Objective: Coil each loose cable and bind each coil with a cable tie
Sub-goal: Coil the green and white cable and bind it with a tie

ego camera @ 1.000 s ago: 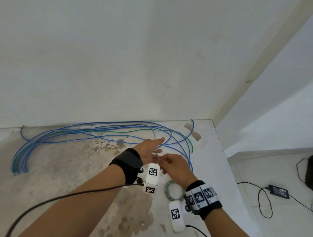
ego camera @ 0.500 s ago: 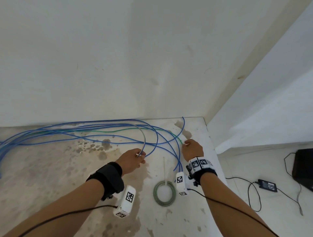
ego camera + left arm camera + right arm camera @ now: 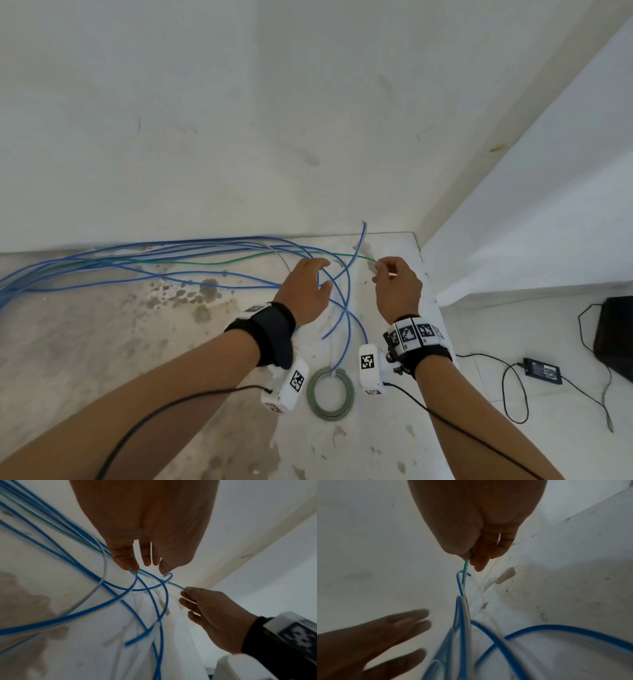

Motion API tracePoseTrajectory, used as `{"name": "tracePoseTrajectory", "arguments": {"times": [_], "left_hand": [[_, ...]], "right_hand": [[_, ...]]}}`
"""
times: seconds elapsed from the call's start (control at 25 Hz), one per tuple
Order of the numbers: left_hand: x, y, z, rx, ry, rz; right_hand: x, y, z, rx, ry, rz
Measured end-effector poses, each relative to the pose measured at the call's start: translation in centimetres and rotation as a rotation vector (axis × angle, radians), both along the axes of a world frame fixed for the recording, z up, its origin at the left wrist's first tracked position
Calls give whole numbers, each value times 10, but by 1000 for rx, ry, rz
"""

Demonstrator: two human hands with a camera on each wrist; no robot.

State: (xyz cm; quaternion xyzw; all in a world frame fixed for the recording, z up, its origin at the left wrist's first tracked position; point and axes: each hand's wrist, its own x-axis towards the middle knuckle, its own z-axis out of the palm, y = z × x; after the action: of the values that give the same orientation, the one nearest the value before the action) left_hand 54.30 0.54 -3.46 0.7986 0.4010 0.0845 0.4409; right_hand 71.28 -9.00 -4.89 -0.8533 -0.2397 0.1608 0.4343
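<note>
The right hand [image 3: 397, 291], at centre right of the head view, pinches the end of the green cable [image 3: 239, 261] between thumb and fingers. The left hand [image 3: 306, 291], at centre, hovers with fingers spread and relaxed among the blue cables [image 3: 137, 274], gripping none. The loose cables run from the left edge across the stained tabletop [image 3: 102, 342] to the hands. A coil [image 3: 330, 394], green and grey, lies flat at lower centre between the wrists.
</note>
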Motion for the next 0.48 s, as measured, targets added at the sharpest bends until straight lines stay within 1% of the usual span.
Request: {"name": "tracePoseTrajectory", "arguments": {"times": [0.08, 0.24, 0.32, 0.36, 0.4, 0.44, 0.48], "left_hand": [[15, 4, 10, -2, -27, -1], [33, 15, 17, -55, 12, 87], [30, 19, 17, 2, 18, 101], [27, 19, 17, 32, 2, 102], [22, 19, 17, 43, -29, 121], [19, 19, 17, 28, -59, 146], [13, 18, 17, 17, -80, 170]], "right_hand": [[-11, 1, 17, 114, 26, -1], [-35, 7, 47, 312, 114, 79], [-44, 10, 60, 367, 174, 120], [-46, 12, 66, 358, 185, 140], [-48, 14, 71, 298, 161, 169], [-46, 16, 74, 179, 95, 220], [-46, 19, 78, 25, 12, 308]]}}
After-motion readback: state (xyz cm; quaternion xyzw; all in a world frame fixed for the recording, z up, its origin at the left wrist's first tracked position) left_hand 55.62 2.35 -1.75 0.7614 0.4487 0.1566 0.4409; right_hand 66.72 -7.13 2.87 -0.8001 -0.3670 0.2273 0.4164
